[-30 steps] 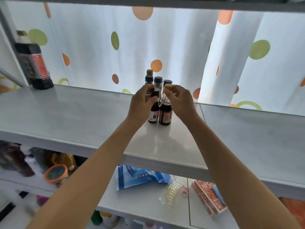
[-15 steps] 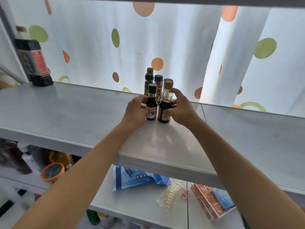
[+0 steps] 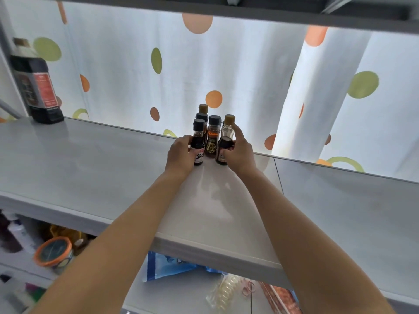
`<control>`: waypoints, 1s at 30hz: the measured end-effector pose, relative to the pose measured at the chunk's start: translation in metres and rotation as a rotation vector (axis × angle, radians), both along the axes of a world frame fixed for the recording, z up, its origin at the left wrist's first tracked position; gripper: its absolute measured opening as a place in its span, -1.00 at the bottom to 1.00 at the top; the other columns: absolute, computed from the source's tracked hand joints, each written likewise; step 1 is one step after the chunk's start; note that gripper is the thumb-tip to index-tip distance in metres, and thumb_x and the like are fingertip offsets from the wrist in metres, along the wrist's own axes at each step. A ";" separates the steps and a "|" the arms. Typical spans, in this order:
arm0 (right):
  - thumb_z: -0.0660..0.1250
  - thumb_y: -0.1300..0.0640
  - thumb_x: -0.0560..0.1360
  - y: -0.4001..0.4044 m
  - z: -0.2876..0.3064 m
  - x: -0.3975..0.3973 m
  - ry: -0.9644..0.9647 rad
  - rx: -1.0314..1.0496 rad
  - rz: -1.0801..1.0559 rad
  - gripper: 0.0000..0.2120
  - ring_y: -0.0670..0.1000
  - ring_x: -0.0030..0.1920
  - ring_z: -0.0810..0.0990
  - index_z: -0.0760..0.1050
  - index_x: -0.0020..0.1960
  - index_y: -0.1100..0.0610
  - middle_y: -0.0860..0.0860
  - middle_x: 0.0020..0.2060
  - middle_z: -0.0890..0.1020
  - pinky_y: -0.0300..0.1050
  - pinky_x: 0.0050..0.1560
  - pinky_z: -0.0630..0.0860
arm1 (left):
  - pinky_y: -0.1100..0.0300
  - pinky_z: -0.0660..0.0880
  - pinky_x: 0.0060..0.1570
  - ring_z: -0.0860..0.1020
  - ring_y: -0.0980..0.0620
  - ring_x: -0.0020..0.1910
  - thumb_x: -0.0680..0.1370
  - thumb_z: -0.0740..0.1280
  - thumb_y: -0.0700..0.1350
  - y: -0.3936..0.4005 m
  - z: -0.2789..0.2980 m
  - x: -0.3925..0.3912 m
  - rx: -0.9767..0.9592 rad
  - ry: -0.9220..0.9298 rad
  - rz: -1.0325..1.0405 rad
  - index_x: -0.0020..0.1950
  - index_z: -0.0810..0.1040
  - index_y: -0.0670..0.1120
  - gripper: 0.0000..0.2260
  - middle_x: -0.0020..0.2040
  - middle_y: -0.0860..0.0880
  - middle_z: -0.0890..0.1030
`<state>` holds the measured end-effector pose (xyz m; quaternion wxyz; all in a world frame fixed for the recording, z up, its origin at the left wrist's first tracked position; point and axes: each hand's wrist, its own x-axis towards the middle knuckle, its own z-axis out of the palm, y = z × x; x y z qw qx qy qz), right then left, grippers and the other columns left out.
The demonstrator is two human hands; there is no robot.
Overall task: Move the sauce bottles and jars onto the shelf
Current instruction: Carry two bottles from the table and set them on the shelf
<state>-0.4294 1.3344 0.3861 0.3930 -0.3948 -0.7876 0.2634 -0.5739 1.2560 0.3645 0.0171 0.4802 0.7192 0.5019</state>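
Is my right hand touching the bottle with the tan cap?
Touching. The head view shows the right hand wrapped around the tan-capped bottle, fingers against its side and thumb across its label.

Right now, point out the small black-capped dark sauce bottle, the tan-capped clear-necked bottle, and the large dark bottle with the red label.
small black-capped dark sauce bottle (image 3: pixel 197 145), head view, shoulder.
tan-capped clear-necked bottle (image 3: pixel 226 138), head view, neck.
large dark bottle with red label (image 3: pixel 38 87), head view, body.

We see a white curtain (image 3: pixel 226 71) dotted with orange and green spots behind a pale grey shelf (image 3: pixel 90 173). The small bottles (image 3: pixel 209 141) hold dark brown sauce under black or tan caps, and the big black bottle (image 3: pixel 37 87) wears a red label.
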 end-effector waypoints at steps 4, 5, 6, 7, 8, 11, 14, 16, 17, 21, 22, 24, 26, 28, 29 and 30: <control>0.30 0.33 0.39 0.011 -0.002 -0.006 -0.009 0.026 -0.002 -0.23 0.07 -0.22 0.58 0.18 0.53 -0.03 -0.02 -0.29 0.58 -0.08 -0.17 0.52 | 0.19 0.39 -0.06 0.55 -0.09 0.00 0.57 0.34 -0.16 0.005 -0.011 0.001 0.014 0.153 0.041 0.25 0.52 -0.11 -0.74 0.11 -0.11 0.54; 0.30 0.32 0.39 0.015 -0.003 -0.007 -0.010 0.031 -0.004 -0.23 0.07 -0.22 0.58 0.18 0.54 -0.03 -0.02 -0.28 0.59 -0.10 -0.17 0.51 | 0.19 0.39 -0.05 0.55 -0.09 0.02 0.57 0.33 -0.16 0.007 -0.012 0.000 0.012 0.164 0.051 0.28 0.51 -0.11 -0.73 0.12 -0.11 0.54; 0.30 0.32 0.39 0.018 -0.004 -0.007 -0.009 0.041 -0.008 -0.24 0.05 -0.21 0.57 0.18 0.54 -0.03 -0.03 -0.27 0.59 -0.13 -0.17 0.48 | 0.20 0.38 -0.05 0.55 -0.10 0.03 0.58 0.32 -0.17 0.009 -0.012 -0.002 0.008 0.167 0.061 0.29 0.49 -0.11 -0.72 0.14 -0.11 0.53; 0.30 0.32 0.40 0.021 -0.006 -0.008 -0.004 0.053 -0.015 -0.24 0.05 -0.22 0.57 0.19 0.53 -0.02 -0.05 -0.28 0.58 -0.15 -0.18 0.45 | 0.20 0.36 -0.04 0.54 -0.11 0.04 0.58 0.30 -0.17 0.010 -0.013 -0.003 0.002 0.166 0.072 0.31 0.48 -0.11 -0.71 0.15 -0.11 0.52; 0.30 0.31 0.41 0.023 -0.006 -0.008 0.003 0.062 -0.025 -0.26 0.05 -0.21 0.58 0.20 0.53 -0.01 -0.05 -0.27 0.59 -0.16 -0.18 0.43 | 0.20 0.36 -0.04 0.54 -0.12 0.05 0.59 0.29 -0.18 0.012 -0.012 -0.003 -0.003 0.165 0.082 0.32 0.47 -0.12 -0.71 0.16 -0.12 0.52; 0.33 0.28 0.47 0.028 -0.009 -0.010 0.038 0.038 -0.065 -0.32 0.10 -0.05 0.60 0.17 0.52 0.08 0.06 -0.07 0.63 -0.13 -0.06 0.44 | 0.14 0.38 -0.01 0.52 -0.16 0.07 0.60 0.26 -0.19 0.016 -0.012 -0.005 -0.014 0.177 0.106 0.32 0.45 -0.13 -0.71 0.17 -0.14 0.50; 0.37 0.23 0.52 0.033 -0.017 -0.011 0.067 0.001 -0.090 -0.37 0.07 0.05 0.56 0.18 0.51 0.16 0.10 0.08 0.59 -0.13 0.04 0.41 | 0.02 0.44 0.07 0.51 -0.19 0.10 0.61 0.24 -0.20 0.020 -0.014 -0.006 -0.028 0.214 0.102 0.35 0.42 -0.16 -0.69 0.19 -0.17 0.49; 0.39 0.20 0.51 0.039 -0.023 -0.011 0.073 0.027 -0.111 -0.47 0.07 0.09 0.55 0.30 0.43 0.19 0.11 0.11 0.60 -0.14 0.05 0.40 | -0.01 0.45 0.10 0.50 -0.19 0.12 0.62 0.22 -0.21 0.024 -0.014 -0.008 -0.031 0.207 0.094 0.40 0.38 -0.16 -0.66 0.22 -0.17 0.48; 0.41 0.19 0.50 0.042 -0.027 -0.011 0.073 0.042 -0.119 -0.52 0.09 0.09 0.56 0.36 0.37 0.21 0.12 0.11 0.60 -0.15 0.03 0.40 | -0.01 0.45 0.11 0.50 -0.19 0.14 0.62 0.22 -0.21 0.026 -0.015 -0.008 -0.031 0.202 0.090 0.42 0.37 -0.16 -0.65 0.23 -0.17 0.47; 0.47 0.15 0.47 0.049 -0.031 -0.010 0.093 0.048 -0.124 -0.60 0.03 -0.01 0.54 0.45 0.24 0.22 0.07 0.01 0.60 -0.20 -0.06 0.36 | -0.03 0.45 0.15 0.49 -0.19 0.18 0.62 0.22 -0.23 0.026 -0.015 -0.011 -0.027 0.177 0.075 0.45 0.33 -0.18 -0.62 0.27 -0.18 0.45; 0.47 0.15 0.47 0.049 -0.031 -0.010 0.092 0.048 -0.124 -0.60 0.01 -0.04 0.54 0.45 0.23 0.22 0.05 -0.01 0.59 -0.21 -0.07 0.36 | -0.05 0.44 0.16 0.48 -0.19 0.19 0.62 0.21 -0.23 0.026 -0.015 -0.011 -0.028 0.169 0.073 0.45 0.33 -0.17 -0.61 0.27 -0.18 0.45; 0.46 0.17 0.47 0.047 -0.032 -0.010 0.077 0.054 -0.123 -0.60 0.00 -0.07 0.53 0.44 0.24 0.22 0.03 -0.03 0.58 -0.22 -0.09 0.35 | -0.05 0.44 0.18 0.47 -0.19 0.20 0.62 0.21 -0.22 0.027 -0.015 -0.012 -0.035 0.149 0.063 0.46 0.32 -0.17 -0.61 0.28 -0.18 0.44; 0.45 0.18 0.48 0.045 -0.031 -0.011 0.062 0.050 -0.123 -0.60 -0.02 -0.10 0.52 0.43 0.26 0.22 0.02 -0.03 0.58 -0.24 -0.10 0.35 | -0.03 0.42 0.21 0.46 -0.18 0.23 0.62 0.20 -0.21 0.026 -0.014 -0.012 -0.053 0.131 0.047 0.46 0.31 -0.19 -0.61 0.30 -0.19 0.43; 0.45 0.19 0.48 0.043 -0.030 -0.010 0.058 0.043 -0.126 -0.59 -0.03 -0.11 0.53 0.42 0.27 0.22 0.03 -0.01 0.59 -0.27 -0.11 0.35 | -0.03 0.41 0.24 0.45 -0.18 0.24 0.62 0.20 -0.21 0.024 -0.012 -0.012 -0.076 0.116 0.025 0.46 0.31 -0.20 -0.60 0.31 -0.20 0.42; 0.46 0.18 0.48 0.042 -0.030 -0.010 0.060 0.041 -0.132 -0.59 -0.03 -0.10 0.54 0.42 0.27 0.22 0.04 -0.01 0.60 -0.28 -0.11 0.34 | -0.03 0.41 0.25 0.44 -0.18 0.24 0.61 0.21 -0.21 0.023 -0.012 -0.012 -0.089 0.107 0.012 0.46 0.30 -0.21 -0.60 0.31 -0.20 0.41; 0.46 0.18 0.47 0.042 -0.031 -0.010 0.059 0.036 -0.138 -0.57 -0.02 -0.07 0.55 0.42 0.27 0.22 0.05 0.01 0.61 -0.28 -0.10 0.34 | -0.03 0.41 0.24 0.45 -0.18 0.23 0.60 0.23 -0.21 0.022 -0.011 -0.012 -0.098 0.097 0.002 0.45 0.31 -0.20 -0.58 0.31 -0.19 0.41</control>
